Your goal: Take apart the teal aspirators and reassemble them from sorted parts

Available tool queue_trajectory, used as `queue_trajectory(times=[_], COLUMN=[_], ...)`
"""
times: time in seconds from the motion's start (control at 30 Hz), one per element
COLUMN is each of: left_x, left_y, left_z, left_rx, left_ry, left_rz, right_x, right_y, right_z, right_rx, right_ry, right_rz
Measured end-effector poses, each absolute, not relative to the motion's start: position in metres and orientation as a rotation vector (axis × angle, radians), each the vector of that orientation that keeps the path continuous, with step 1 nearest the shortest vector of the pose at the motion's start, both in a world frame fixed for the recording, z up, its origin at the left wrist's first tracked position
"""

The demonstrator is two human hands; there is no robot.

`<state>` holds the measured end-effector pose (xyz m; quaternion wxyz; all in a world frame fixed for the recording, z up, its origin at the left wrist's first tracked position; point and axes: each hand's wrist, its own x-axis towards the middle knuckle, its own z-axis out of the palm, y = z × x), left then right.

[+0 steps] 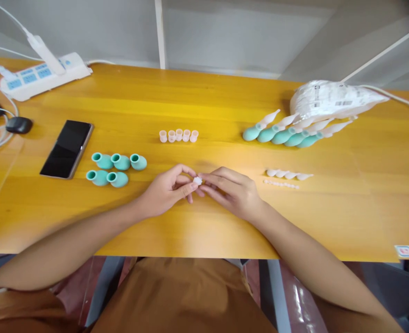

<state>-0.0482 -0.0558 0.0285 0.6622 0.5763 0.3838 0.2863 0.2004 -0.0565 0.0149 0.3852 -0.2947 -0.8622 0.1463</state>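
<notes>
A small whitish plastic piece (197, 181) is between my hands over the front middle of the table. My left hand (171, 189) pinches it with thumb and finger. The fingertips of my right hand (230, 187) close on its other side, partly hiding it. To the left stand several turquoise rubber bulbs (120, 162), open mouths up. Beyond my hands, several pale pink cup-shaped pieces (179, 135) form a short row. At right lie small white pointed tips (289, 174) above a line of tiny pinkish pieces (281, 184).
Several turquoise bulbs fitted with pale nozzles (284, 135) lie back right, beside a white plastic package (332, 99). A phone (66, 149) lies at left. Behind it are a power strip (48, 74) with cables and a black mouse (19, 125).
</notes>
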Motion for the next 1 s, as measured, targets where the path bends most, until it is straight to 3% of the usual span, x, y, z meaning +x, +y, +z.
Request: queue_trajectory(times=[0.33, 0.53, 1.0], left_x=[-0.049, -0.050, -0.052], left_y=[-0.057, -0.055, -0.053], left_z=[0.027, 0.025, 0.021], left_rx=[1.332, 1.282, 1.283], left_ry=[0.856, 0.788, 0.711], left_rz=[0.657, 0.694, 0.700], right_x=[0.201, 0.201, 0.206], right_y=[-0.060, -0.058, -0.052], right_z=[0.014, 0.020, 0.023], right_rx=[-0.702, -0.736, -0.838], right_ry=[-2.253, -2.108, -2.228], right_rz=[0.252, 0.402, 0.390])
